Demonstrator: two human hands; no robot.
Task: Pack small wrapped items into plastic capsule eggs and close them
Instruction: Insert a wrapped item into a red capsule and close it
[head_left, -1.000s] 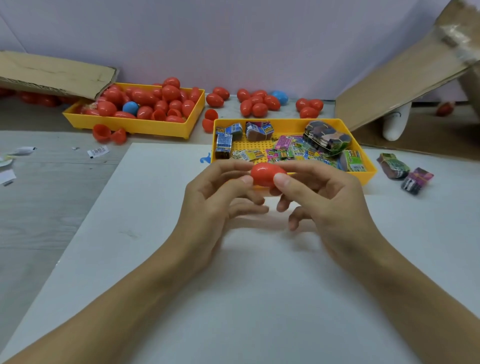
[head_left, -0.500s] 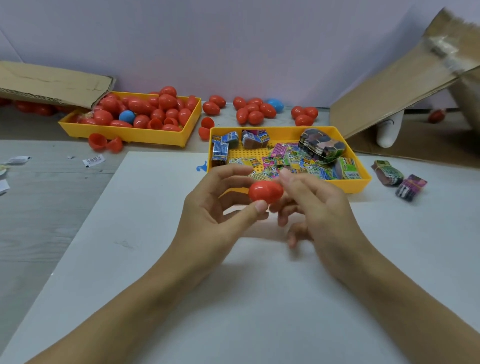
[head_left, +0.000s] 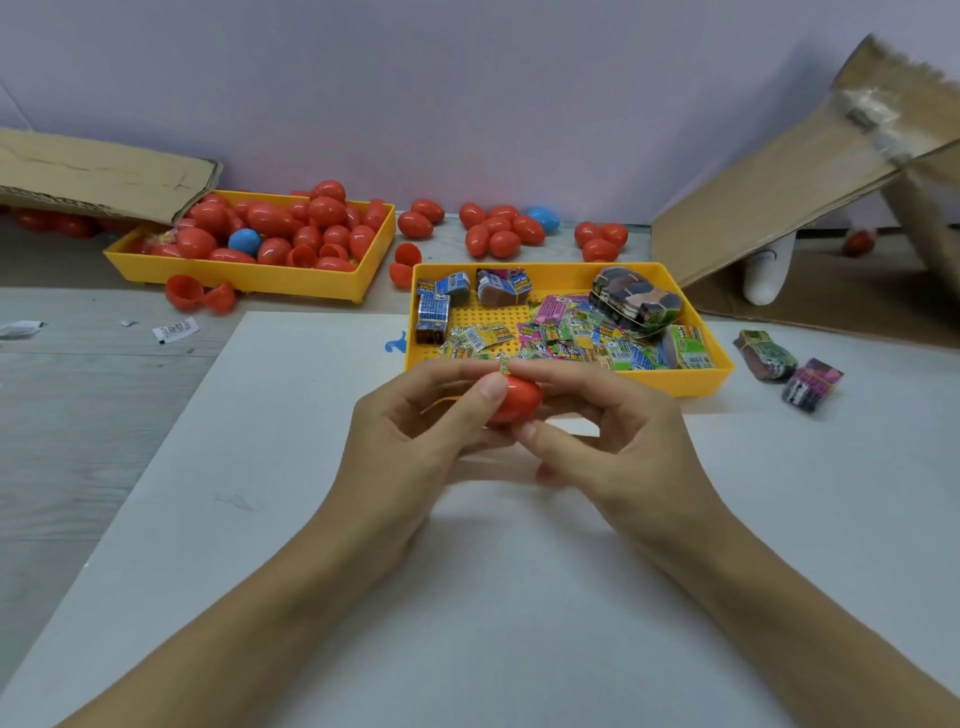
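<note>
Since a moment ago both my hands, left hand (head_left: 415, 431) and right hand (head_left: 618, 441), turned the red egg (head_left: 517, 400); both pinch it, apparently closed. Many wrapped items (head_left: 561, 338) remain at center frame.

I see both hands meeting over the white board (head_left: 519, 597), the left hand (head_left: 410, 441) and right hand (head_left: 618, 441) pinching one red capsule egg (head_left: 517, 400) between fingertips. Just beyond it, the yellow tray (head_left: 722, 371) of small wrapped items (head_left: 571, 338) sits at the board's far edge.
</note>
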